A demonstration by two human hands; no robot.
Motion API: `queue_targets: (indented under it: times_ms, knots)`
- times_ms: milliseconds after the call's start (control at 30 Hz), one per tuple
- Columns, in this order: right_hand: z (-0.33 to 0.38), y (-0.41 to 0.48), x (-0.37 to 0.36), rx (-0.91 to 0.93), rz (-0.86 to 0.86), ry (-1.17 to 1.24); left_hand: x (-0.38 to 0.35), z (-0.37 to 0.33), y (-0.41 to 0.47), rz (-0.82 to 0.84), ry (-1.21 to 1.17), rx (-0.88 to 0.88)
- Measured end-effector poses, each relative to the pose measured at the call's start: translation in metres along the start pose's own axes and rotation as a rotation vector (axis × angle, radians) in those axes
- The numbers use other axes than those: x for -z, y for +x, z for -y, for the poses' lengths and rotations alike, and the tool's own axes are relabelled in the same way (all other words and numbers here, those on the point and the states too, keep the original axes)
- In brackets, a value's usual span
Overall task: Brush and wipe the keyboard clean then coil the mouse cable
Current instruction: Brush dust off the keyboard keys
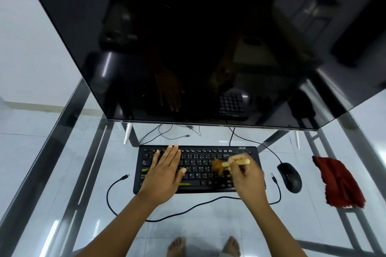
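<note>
A black keyboard (198, 161) lies on the glass table in front of the monitor. My left hand (165, 170) rests flat on its left half, fingers spread. My right hand (245, 175) grips a small brush (229, 164) with a pale wooden handle; its brown bristles touch the keys on the right half and look blurred. Small green bits lie on the lower keys. A black mouse (290, 177) sits to the right of the keyboard. Its black cable (269, 149) runs back under the monitor.
A large dark monitor (188, 48) stands behind the keyboard. A red cloth (338, 182) lies at the right. A loose black cable (188, 209) with plugs at both ends loops along the front of the keyboard. The glass table (52, 173) has metal frame bars; bare feet show below.
</note>
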State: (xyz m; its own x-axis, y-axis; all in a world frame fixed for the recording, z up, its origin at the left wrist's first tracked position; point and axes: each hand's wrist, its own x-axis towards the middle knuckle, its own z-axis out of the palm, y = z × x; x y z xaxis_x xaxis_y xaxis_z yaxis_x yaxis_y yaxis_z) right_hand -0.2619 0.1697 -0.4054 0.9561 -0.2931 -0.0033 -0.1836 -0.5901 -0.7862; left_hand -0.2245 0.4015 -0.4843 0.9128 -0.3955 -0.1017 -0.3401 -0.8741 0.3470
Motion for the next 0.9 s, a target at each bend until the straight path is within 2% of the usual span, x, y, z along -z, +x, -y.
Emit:
queue_targets:
  times_ms: [33,100,133,233,367,467,500,567,600,700,800,900]
  knots:
    - [0.006,0.005,-0.003,0.002,0.055,0.033,0.0,-0.001,0.0,0.0,0.0,0.004]
    - [0.014,0.01,-0.009,0.008,0.283,0.022,0.0,-0.004,0.001,0.0,0.002,0.018]
    - [0.015,0.015,-0.011,0.023,0.266,-0.022,0.0,-0.006,0.002,0.0,-0.001,0.029]
    - [0.004,0.036,-0.003,-0.035,-0.022,-0.003,0.003,-0.016,0.005,0.01,-0.017,0.026]
    - [-0.005,0.044,0.011,-0.103,0.14,0.035,0.004,-0.032,0.013,0.046,-0.014,-0.021]
    - [-0.014,0.052,0.028,-0.131,-0.078,0.005,0.001,-0.046,0.023,0.09,-0.005,-0.06]
    - [-0.02,0.053,0.033,-0.126,-0.052,0.019,0.0,-0.051,0.028,0.104,0.003,-0.068]
    - [-0.024,0.05,0.038,-0.123,0.114,0.027,-0.002,-0.06,0.034,0.129,0.014,-0.066]
    - [-0.021,0.047,0.042,-0.108,0.131,-0.015,-0.002,-0.065,0.036,0.142,0.018,-0.059]
    - [-0.03,0.05,0.054,-0.117,-0.081,-0.021,-0.003,-0.074,0.037,0.176,0.028,-0.04]
    - [-0.036,0.048,0.058,-0.084,0.066,-0.041,-0.003,-0.078,0.038,0.183,0.055,-0.032]
    - [-0.036,0.049,0.064,-0.075,-0.069,-0.02,-0.002,-0.082,0.038,0.187,0.049,-0.031]
